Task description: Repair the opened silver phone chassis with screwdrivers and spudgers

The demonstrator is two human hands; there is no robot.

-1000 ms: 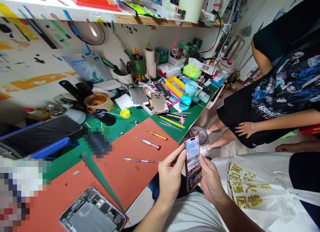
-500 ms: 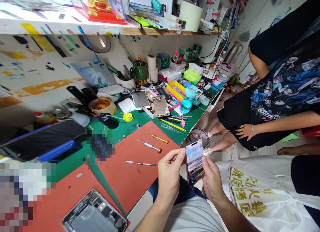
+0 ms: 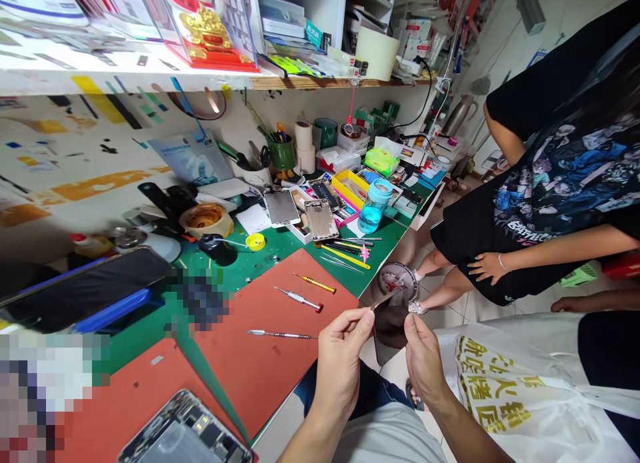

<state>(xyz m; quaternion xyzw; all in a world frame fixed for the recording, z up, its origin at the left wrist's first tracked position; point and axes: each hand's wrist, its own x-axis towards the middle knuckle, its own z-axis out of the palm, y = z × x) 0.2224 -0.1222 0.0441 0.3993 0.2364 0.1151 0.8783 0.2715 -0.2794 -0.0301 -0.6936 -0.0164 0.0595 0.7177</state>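
My left hand (image 3: 343, 373) and my right hand (image 3: 425, 363) pinch a smartphone (image 3: 387, 326) by its edges above my lap. It is tilted away, so its screen no longer faces me and a dark bronze back shows, seen at a steep angle. The nearest tools are a steel spudger (image 3: 280, 334), a red-handled screwdriver (image 3: 300, 299) and a yellow screwdriver (image 3: 316, 284), lying on an orange-red repair mat (image 3: 280, 356) just left of my left hand. Neither hand touches them.
An opened phone (image 3: 185, 433) lies on a second orange mat at bottom left. Phone housings, a blue water bottle and tool cups crowd the green bench. A person in a black printed dress stands at right. A white printed bag lies to my right.
The phone has tipped over in my fingers, its lit screen turning away and its back coming into view. My hands have dropped slightly, and the view has shifted a little.
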